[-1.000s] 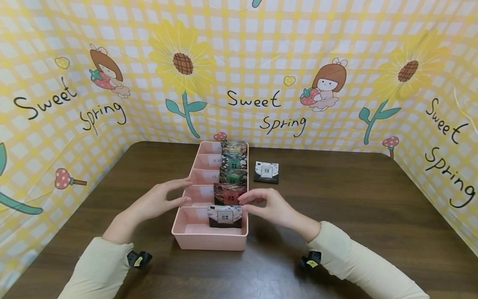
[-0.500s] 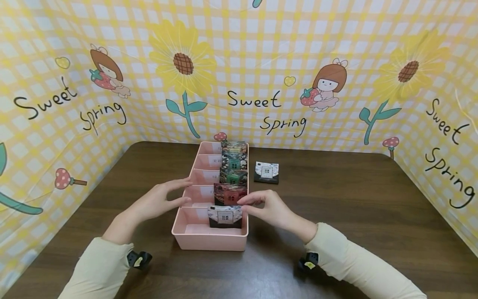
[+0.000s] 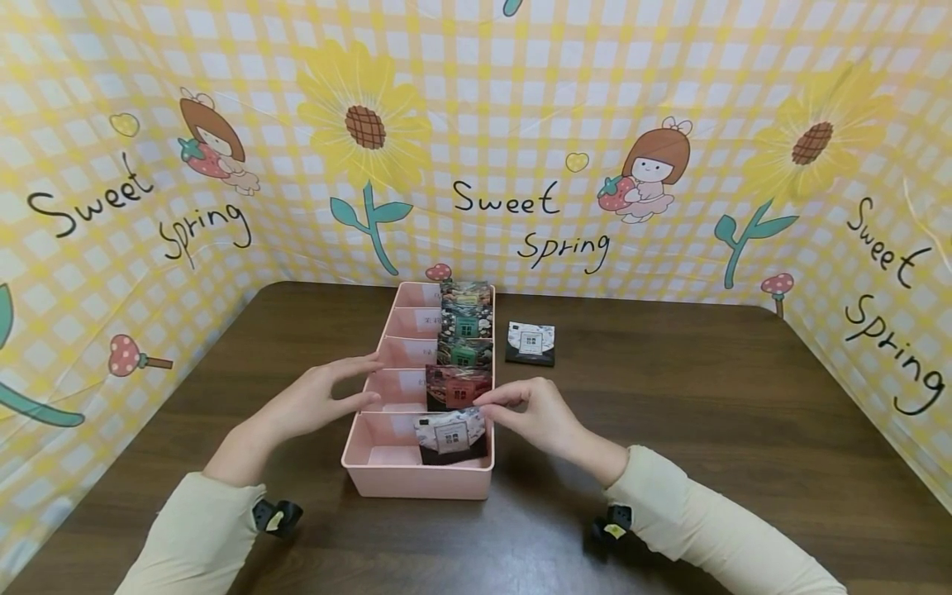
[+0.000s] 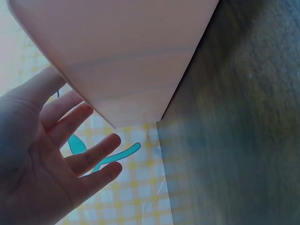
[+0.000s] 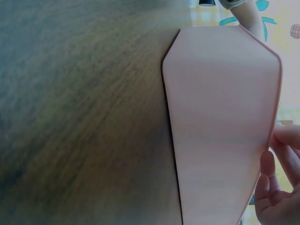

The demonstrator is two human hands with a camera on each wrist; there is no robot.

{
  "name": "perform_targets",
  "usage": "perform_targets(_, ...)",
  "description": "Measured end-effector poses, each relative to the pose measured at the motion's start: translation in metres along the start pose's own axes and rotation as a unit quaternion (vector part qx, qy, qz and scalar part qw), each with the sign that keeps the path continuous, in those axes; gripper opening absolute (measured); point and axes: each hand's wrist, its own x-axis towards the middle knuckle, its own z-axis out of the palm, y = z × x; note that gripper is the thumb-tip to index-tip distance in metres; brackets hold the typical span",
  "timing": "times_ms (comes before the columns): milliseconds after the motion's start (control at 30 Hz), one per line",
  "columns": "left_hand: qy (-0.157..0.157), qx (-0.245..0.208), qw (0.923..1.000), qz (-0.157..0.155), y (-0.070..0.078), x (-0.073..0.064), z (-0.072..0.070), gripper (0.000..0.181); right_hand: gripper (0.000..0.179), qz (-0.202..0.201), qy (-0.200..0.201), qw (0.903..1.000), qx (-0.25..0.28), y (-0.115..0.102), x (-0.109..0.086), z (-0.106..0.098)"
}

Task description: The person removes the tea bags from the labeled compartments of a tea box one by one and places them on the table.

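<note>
A long pink divided box [image 3: 416, 483] stands on the table in the head view, with tea bag packets standing along its right side. In the nearest compartment a white-and-black tea bag packet [image 3: 450, 436] leans tilted, its upper right corner pinched by the thumb and fingertips of my right hand [image 3: 543, 417]. Behind it are a red packet [image 3: 457, 387] and several more. My left hand [image 3: 312, 397] is at the box's left rim, fingers loosely spread and thumb tip by the edge. The box wall hides the packets in both wrist views.
Another white-and-black packet [image 3: 530, 344] lies flat on the dark wooden table [image 3: 669, 397], right of the box. Paper labels [image 3: 405, 423] are stuck inside the compartments. A yellow checked cloth [image 3: 476, 124] surrounds the table at the back and sides.
The nearest packet has tilted and shifted slightly right and toward me, with my right fingertips at its corner. My left hand has stayed where it was.
</note>
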Motion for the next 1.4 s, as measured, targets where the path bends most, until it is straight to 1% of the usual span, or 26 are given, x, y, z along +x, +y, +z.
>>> perform_targets(233, 0.0, -0.001, 1.0, 0.0, -0.002, 0.001, 0.002, 0.05, 0.015, 0.007, 0.01, 0.9999, 0.008, -0.005, 0.0, -0.003)
perform_targets(400, 0.002, 0.0, 1.0, 0.006, -0.002, 0.0, 0.001, 0.049, 0.015, 0.012, 0.016, 0.9997, 0.012, -0.008, 0.0, -0.006)
perform_targets(667, -0.006, -0.006, 0.9999, -0.009, -0.002, 0.001, 0.0, 0.052, 0.015, 0.021, 0.039, 0.9985, 0.031, -0.013, 0.002, -0.013)
perform_targets(800, -0.006, -0.005, 0.9999, -0.009, -0.002, 0.001, 0.0, 0.052, 0.016, 0.03, 0.052, 0.9975, 0.036, -0.016, 0.003, -0.019)
perform_targets(1033, -0.011, -0.008, 0.9998, -0.017, -0.003, 0.003, 0.0, 0.054, 0.017, 0.028, 0.076, 0.996, 0.037, -0.023, 0.004, -0.028)
perform_targets(1400, -0.014, -0.01, 0.9997, -0.018, -0.003, 0.003, 0.0, 0.054, 0.015, 0.025, 0.094, 0.9944, 0.041, -0.033, 0.004, -0.037)
